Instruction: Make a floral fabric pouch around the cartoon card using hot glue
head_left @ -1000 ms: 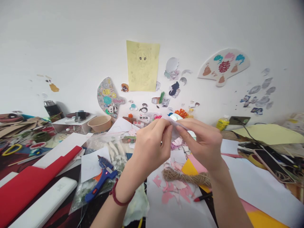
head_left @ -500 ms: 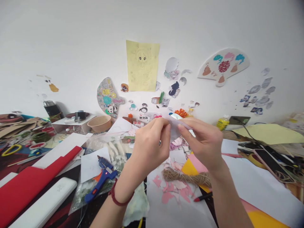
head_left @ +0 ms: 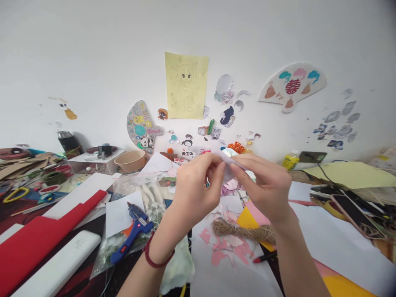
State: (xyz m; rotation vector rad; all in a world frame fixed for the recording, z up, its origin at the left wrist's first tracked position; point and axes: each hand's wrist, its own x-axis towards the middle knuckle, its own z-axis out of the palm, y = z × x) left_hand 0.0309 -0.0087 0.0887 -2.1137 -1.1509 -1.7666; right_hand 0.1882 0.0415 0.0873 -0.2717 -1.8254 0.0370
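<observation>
Between both hands, raised above the table, is a small piece of pale whitish-lilac paper (head_left: pixel 228 173). My left hand (head_left: pixel 198 181) pinches its left side between thumb and fingers. On the right side, my right hand (head_left: pixel 266 181) grips the same paper with thumb and index finger, their tips close to the left thumb. The fingers cover much of the paper. Below them lie pink paper scraps (head_left: pixel 230 247) on a white sheet (head_left: pixel 229 280), and a hank of brown twine (head_left: pixel 244 232) rests across yellow and pink paper.
At left are a blue hot glue gun (head_left: pixel 133 235), a white box-shaped object (head_left: pixel 62 264), red sheet material (head_left: pixel 40 235) and a pink bowl (head_left: pixel 130 160). A red-tipped pen (head_left: pixel 264 256) sits near the scraps. A phone (head_left: pixel 355 214) and a yellow bottle (head_left: pixel 290 160) are at right.
The left thumb has shifted slightly right and up along the paper, closer to the right thumb. Both hands keep hold of it; the table looks the same.
</observation>
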